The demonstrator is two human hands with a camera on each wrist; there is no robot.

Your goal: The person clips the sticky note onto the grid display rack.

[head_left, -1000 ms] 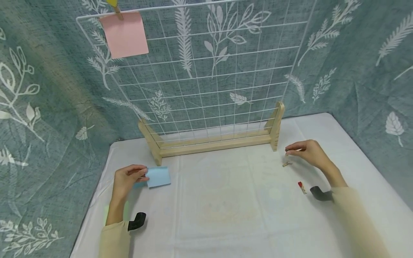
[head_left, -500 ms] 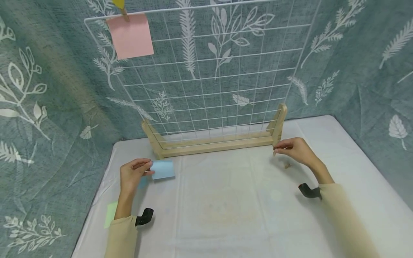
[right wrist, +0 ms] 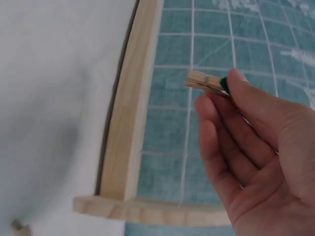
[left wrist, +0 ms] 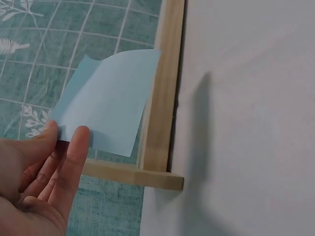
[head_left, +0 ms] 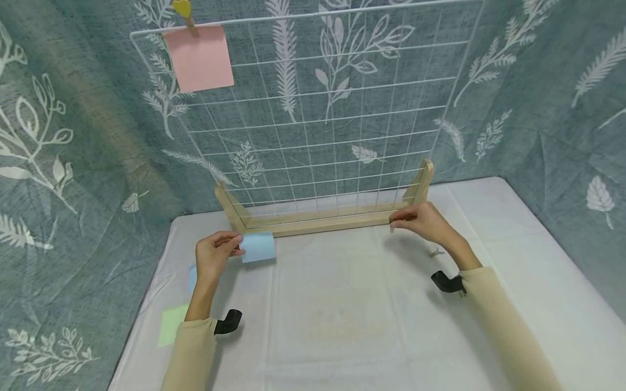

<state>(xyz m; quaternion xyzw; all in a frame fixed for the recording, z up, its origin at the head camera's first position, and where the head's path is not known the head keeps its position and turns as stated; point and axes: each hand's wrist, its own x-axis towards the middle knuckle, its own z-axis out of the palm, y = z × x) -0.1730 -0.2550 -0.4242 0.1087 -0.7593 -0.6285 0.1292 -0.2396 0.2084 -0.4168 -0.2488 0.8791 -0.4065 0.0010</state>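
- Blue note [head_left: 257, 247] is pinched by the left hand [head_left: 212, 258] at seven o'clock from the middle of the rack [head_left: 318, 226].
- Clothespin [right wrist: 203, 80], dark green at one end, is gripped by the right hand [head_left: 424, 221] at five o'clock.

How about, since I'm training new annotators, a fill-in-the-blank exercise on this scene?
The paper in the left hand is coloured ____.
The right hand pinches a clothespin made mostly of ____.
The note clipped to the grid's top bar is coloured ____.
Missing words: blue; wood; pink.
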